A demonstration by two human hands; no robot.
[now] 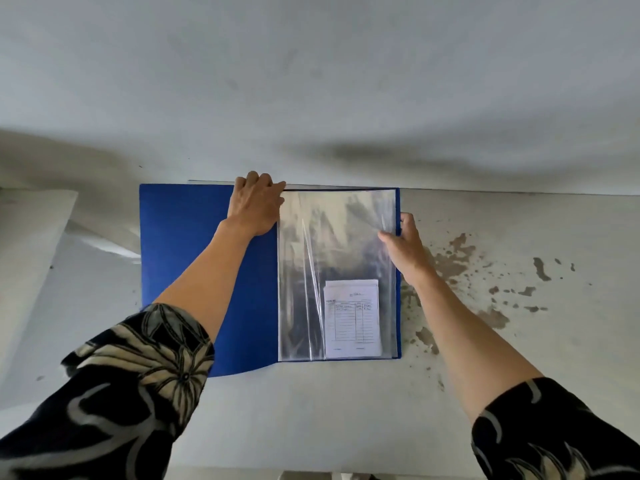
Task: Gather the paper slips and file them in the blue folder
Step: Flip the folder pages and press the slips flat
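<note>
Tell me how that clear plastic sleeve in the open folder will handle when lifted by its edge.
The clear sleeve is probably floppy: it shows creases and ripples. It looks thin and light, and its glossy glare suggests a slippery surface. The paper slips lie at its bottom end, so tilting may shift them. The right hand is at its outer edge.

Blue folder (194, 271): matt plastic cover, smooth. Clear sleeves (332, 244): glossy, creased film w/ glare. Paper slips (351, 320): matt white, printed ruled lines. Table (519, 341): pale matt surface, mottled brown stains. Shirt sleeve (131, 382): patterned cloth.
</note>
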